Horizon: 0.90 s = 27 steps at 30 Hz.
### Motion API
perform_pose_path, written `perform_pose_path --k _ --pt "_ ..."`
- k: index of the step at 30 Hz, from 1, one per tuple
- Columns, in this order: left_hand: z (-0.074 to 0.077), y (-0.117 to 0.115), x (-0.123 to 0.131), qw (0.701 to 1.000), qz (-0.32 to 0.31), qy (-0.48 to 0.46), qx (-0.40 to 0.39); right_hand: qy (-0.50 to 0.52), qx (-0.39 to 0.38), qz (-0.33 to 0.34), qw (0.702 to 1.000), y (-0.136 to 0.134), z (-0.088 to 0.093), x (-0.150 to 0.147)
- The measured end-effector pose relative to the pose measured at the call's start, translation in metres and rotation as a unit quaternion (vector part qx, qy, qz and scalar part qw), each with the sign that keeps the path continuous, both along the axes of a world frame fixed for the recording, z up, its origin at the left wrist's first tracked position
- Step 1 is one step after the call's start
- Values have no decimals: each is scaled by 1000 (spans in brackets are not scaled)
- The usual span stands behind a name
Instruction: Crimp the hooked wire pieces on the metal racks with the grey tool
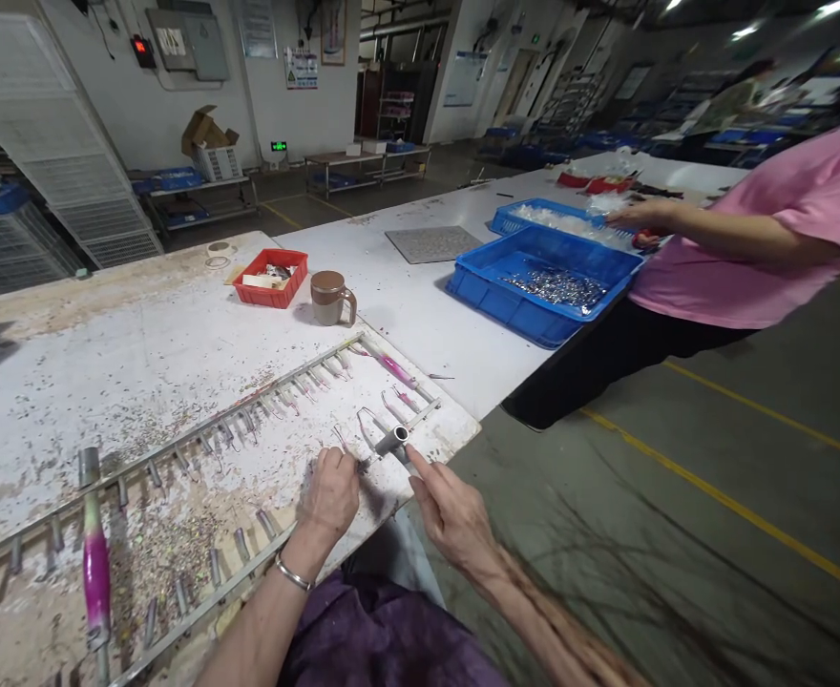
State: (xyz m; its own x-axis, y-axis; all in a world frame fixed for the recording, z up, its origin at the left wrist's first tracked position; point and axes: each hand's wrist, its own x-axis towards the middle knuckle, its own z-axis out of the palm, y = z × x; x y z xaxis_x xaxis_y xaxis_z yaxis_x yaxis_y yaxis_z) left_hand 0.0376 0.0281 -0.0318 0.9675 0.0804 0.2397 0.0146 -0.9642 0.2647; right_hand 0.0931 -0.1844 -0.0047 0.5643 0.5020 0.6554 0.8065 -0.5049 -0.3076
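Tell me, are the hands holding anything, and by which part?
The right hand has fingers at the open end of the metal tube; whether gripping, I can't tell. The left hand is curled, hiding any hold.

It is dark far back, under small bright lights (833,9). The white table (420,310) looks brighter, with soft shadows. The floor (606,515) on the right is blurry.

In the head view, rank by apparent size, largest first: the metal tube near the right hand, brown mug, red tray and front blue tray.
1. Front blue tray
2. Red tray
3. Brown mug
4. Metal tube
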Motion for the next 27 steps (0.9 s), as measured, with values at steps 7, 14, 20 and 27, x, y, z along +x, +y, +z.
perform_pose_path --k 7,14,20,27 --pt "-6 2 2 1000 -13 -2 -5 5 -46 -1 999 7 -16 2" --pt "-9 6 6 998 -28 -5 -57 49 -21 -2 999 7 -13 4" --pt "-1 2 0 999 -3 15 -46 87 64 -24 994 3 -1 -5" --pt "-3 -5 -4 998 52 25 26 121 53 -14 991 3 -13 -19"
